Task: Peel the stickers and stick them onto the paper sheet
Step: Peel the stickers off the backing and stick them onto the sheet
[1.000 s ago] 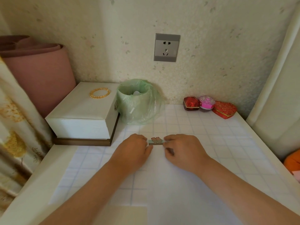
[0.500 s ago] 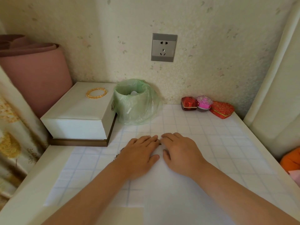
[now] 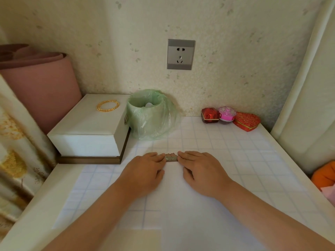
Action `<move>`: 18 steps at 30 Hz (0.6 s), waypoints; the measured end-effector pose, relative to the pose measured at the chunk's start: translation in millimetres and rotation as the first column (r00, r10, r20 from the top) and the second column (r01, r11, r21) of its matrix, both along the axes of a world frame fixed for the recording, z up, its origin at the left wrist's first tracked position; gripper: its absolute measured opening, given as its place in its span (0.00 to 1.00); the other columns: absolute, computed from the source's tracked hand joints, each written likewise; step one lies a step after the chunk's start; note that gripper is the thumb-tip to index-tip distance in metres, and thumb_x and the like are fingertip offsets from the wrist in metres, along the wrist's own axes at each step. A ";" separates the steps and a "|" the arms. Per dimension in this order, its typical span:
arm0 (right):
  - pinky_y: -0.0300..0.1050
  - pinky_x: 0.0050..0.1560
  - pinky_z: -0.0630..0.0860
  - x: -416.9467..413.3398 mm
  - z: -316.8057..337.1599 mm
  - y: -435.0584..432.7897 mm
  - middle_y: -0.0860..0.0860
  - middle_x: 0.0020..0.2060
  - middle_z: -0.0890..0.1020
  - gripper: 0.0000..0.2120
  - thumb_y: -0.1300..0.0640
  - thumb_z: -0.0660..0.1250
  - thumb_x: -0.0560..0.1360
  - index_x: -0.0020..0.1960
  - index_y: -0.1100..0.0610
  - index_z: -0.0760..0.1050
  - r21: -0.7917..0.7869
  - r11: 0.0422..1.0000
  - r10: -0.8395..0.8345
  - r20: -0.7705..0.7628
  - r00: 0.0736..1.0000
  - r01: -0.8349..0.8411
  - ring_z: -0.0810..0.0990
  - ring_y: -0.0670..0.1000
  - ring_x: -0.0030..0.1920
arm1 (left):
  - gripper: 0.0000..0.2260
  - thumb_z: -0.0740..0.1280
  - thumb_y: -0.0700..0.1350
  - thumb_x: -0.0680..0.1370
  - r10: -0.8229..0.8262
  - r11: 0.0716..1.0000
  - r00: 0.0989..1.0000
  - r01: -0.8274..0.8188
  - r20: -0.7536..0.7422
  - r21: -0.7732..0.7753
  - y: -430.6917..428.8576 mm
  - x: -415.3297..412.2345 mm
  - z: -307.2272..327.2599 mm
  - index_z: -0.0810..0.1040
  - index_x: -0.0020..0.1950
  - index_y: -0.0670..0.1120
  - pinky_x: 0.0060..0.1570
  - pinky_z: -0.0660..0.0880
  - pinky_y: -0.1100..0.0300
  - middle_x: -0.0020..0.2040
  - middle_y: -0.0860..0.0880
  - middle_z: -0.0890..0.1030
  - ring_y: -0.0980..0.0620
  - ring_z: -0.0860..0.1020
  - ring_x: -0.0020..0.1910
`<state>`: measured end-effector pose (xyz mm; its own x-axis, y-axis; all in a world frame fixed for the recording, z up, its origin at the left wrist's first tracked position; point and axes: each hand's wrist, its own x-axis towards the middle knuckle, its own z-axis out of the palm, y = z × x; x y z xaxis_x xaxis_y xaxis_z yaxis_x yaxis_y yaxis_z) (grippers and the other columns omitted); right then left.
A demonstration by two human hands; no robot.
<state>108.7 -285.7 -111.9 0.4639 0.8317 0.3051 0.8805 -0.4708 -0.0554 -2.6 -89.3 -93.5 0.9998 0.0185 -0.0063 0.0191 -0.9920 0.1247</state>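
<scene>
A white surface (image 3: 45,205) fills a narrow nook, most of it covered by a mat (image 3: 235,147) printed with a pale blue grid. A plain white sheet (image 3: 181,205) lies on the mat in the middle. Near the sheet's far edge sits a small sticker (image 3: 171,158), greenish with a reddish top. The left hand (image 3: 145,171) and right hand (image 3: 201,171) lie palm down on the sheet, fingers straight and held together, their tips touching the sticker's two ends. At the back left stands a white box (image 3: 87,131) on a brown base, with a gold bangle (image 3: 107,105) on its lid. Just beside it is a small bin (image 3: 150,115) lined with a green bag. Three small gift boxes stand in a row against the wall at the back right: a red one (image 3: 210,115), a pink one (image 3: 226,114) and a red heart (image 3: 247,121). A grey socket (image 3: 181,54) is set in the speckled wall above. A pink roll (image 3: 39,84) and a patterned curtain (image 3: 14,151) close the left side, a pale curtain (image 3: 308,87) the right, with something orange (image 3: 324,176) below it.
</scene>
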 end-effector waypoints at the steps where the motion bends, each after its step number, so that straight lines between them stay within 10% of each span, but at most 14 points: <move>1: 0.48 0.50 0.81 -0.2 -0.2 -0.1 0.47 0.64 0.81 0.21 0.50 0.56 0.76 0.63 0.52 0.82 0.001 1.000 -0.002 -0.003 1.000 0.002 0.81 0.48 0.61 | 0.38 0.37 0.59 0.72 0.000 1.000 1.000 0.000 0.014 -0.016 -0.9 -1.2 1.5 0.68 0.76 0.50 0.68 0.69 0.53 0.77 0.55 0.65 0.52 0.63 0.76; 5: 0.47 0.46 0.81 -2.9 1.1 -0.1 0.49 0.63 0.82 0.21 0.50 0.56 0.77 0.62 0.53 0.82 -0.009 1.000 0.006 0.008 1.000 -0.006 0.82 0.49 0.59 | 0.23 0.53 0.53 0.82 0.017 1.000 1.000 -0.017 0.026 -0.006 -3.2 -1.3 1.8 0.71 0.74 0.48 0.66 0.70 0.59 0.76 0.54 0.67 0.53 0.64 0.73; 9: 0.46 0.43 0.81 -3.3 2.7 0.0 0.48 0.63 0.81 0.21 0.52 0.55 0.78 0.64 0.53 0.81 -0.021 0.998 0.068 0.076 0.995 -0.066 0.83 0.49 0.58 | 0.32 0.44 0.57 0.76 0.015 1.000 1.000 -0.015 0.026 -0.013 -2.7 -1.4 2.7 0.75 0.71 0.46 0.61 0.75 0.53 0.72 0.51 0.72 0.50 0.69 0.68; 18: 0.47 0.39 0.79 -2.0 5.0 1.8 0.47 0.50 0.86 0.15 0.52 0.59 0.73 0.46 0.53 0.85 0.064 0.998 0.004 -0.022 1.000 -0.002 0.84 0.49 0.47 | 0.20 0.59 0.51 0.83 0.087 0.991 0.995 -0.082 0.040 -0.110 -1.5 -1.7 -0.2 0.72 0.73 0.47 0.69 0.68 0.60 0.75 0.55 0.67 0.56 0.63 0.73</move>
<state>106.7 -283.8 -106.9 0.4685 0.8124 0.3472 0.8802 -0.4629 -0.1046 -4.3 -90.8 -93.7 0.9940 0.1044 0.0317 0.0942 -0.9678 0.2336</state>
